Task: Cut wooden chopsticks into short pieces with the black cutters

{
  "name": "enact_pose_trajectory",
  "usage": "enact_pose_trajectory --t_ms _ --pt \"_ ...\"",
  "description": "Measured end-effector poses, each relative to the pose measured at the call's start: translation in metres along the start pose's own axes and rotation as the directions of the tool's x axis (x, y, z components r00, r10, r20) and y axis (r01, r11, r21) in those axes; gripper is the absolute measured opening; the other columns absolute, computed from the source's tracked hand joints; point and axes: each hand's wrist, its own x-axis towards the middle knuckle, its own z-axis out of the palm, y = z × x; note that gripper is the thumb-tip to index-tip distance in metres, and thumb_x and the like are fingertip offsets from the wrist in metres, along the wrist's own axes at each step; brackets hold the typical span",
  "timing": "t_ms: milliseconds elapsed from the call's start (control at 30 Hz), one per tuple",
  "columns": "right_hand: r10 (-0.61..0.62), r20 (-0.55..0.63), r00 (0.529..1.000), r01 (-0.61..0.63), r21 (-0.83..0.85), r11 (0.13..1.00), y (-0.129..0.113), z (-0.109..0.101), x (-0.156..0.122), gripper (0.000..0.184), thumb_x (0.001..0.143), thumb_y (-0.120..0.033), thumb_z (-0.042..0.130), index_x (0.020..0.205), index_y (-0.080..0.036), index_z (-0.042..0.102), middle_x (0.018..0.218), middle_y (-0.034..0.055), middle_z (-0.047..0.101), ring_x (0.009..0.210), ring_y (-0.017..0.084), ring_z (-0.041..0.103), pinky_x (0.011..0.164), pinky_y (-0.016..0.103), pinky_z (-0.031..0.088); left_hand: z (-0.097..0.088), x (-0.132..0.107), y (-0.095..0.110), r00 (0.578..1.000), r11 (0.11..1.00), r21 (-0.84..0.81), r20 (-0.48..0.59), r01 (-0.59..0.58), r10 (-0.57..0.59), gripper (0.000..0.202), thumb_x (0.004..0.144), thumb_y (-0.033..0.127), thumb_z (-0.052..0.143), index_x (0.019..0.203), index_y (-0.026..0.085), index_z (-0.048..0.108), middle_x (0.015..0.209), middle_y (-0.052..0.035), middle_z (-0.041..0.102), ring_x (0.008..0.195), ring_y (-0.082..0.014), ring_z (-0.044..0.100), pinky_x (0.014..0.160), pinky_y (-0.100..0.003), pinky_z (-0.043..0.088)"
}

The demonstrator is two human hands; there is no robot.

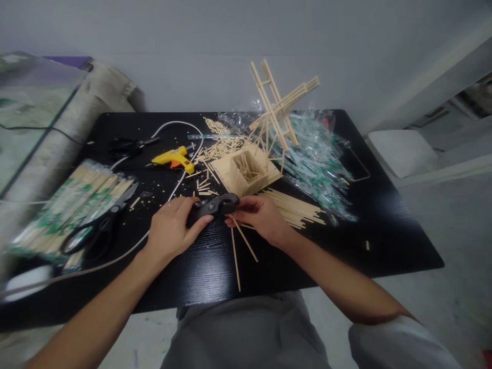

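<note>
**Both hands on the cutter, frame centre**

Our left hand point(172, 228) is closed round the black cutter point(215, 205). Our right hand point(259, 215) pinches thin sticks point(241, 240) at its tip, their ends trailing low-centre on the black surface point(384, 230). The stick box point(246, 171) is just above, glue gun point(175, 158) upper left, scissors point(100, 228) far left.

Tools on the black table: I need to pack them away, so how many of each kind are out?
Yellow glue gun: 1
Scissors: 2
Black cutter, gripped in the left hand, with the right hand pinching a bamboo stick at it: 1
Total: 4
</note>
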Motion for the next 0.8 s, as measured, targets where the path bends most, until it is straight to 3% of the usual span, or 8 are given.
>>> enact_pose_trajectory --t_ms 300,533,700,800 --pt "0.007 -0.001 1.000 -0.007 -0.020 1.000 0.0005 -0.0014 0.0002 0.038 0.058 -0.037 0.099 0.083 -0.017 0.079 0.080 0.0013 0.079 0.072 0.018 0.077 0.085 0.040 0.067 0.0017 -0.0029 -0.0026 0.998 0.999 0.026 0.044 0.046 -0.047 0.055 0.099 0.067 0.038 0.105 0.020 0.067 0.091 -0.0089 0.076 0.083 -0.0276 0.073 0.071 -0.035 0.053" --pt "-0.016 0.005 1.000 0.017 -0.037 0.999 -0.0017 -0.0007 0.0000 0.038 0.059 -0.040 0.099 0.081 -0.017 0.078 0.076 -0.0005 0.078 0.070 0.017 0.077 0.085 0.040 0.067 0.0011 0.0003 -0.0003 1.000 1.000 0.009 -0.001 0.020 -0.020 0.061 0.098 0.070 0.038 0.112 0.018 0.067 0.102 -0.0131 0.075 0.093 -0.0314 0.071 0.084 -0.042 0.054" --pt "0.002 0.011 1.000 -0.002 -0.042 0.999 -0.0011 -0.0010 0.0000 0.035 0.061 -0.037 0.098 0.082 -0.016 0.079 0.079 0.0008 0.079 0.071 0.016 0.077 0.082 0.037 0.067 0.0038 -0.0033 -0.0025 0.998 0.998 -0.009 0.025 0.060 -0.059 0.058 0.098 0.070 0.041 0.104 0.019 0.069 0.090 -0.0094 0.076 0.083 -0.0281 0.073 0.071 -0.035 0.052" --pt "0.015 0.023 1.000 -0.014 -0.032 0.999 -0.0002 -0.0008 -0.0010 0.035 0.062 -0.036 0.098 0.084 -0.016 0.079 0.082 0.0018 0.080 0.071 0.016 0.077 0.081 0.037 0.067 0.0016 -0.0028 -0.0013 0.993 0.986 -0.120 0.046 0.116 -0.111 0.054 0.096 0.067 0.045 0.099 0.019 0.069 0.085 -0.0076 0.076 0.078 -0.0264 0.072 0.068 -0.033 0.050"
